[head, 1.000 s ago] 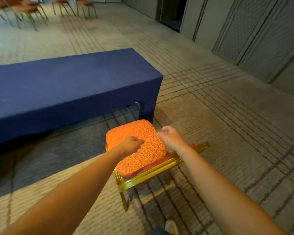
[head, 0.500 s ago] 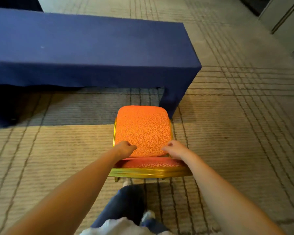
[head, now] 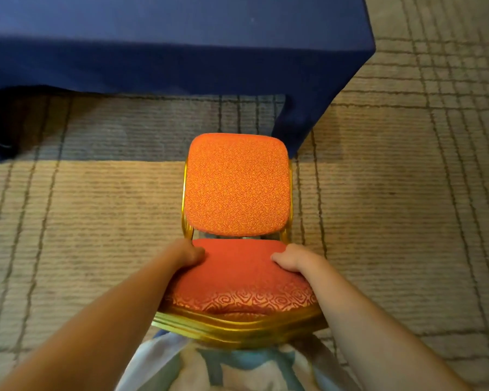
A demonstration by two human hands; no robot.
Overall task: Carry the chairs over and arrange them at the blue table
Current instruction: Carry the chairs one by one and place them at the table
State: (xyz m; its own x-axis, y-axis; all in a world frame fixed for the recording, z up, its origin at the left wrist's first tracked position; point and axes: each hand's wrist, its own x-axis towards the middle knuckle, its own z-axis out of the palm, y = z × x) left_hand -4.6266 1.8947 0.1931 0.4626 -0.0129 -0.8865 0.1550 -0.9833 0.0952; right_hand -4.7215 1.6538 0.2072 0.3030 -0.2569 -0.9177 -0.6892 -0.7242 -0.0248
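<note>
Beige striped carpet [head: 96, 221] runs under a long blue cloth-draped counter [head: 167, 52]; the orange padded gold-framed chair [head: 236, 184] is just short of its right corner, seat facing it. Left hand [head: 188, 253] and right hand [head: 292, 259] grip the backrest top, fingers curled round it. Best: push straight, evenly, clear of that draped corner.

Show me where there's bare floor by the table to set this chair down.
Bare carpet runs left of the chair, along the front of the table, and also right of the chair, past the table's end. Tight spot: the chair's front right corner sits close to the table's corner drape.
</note>
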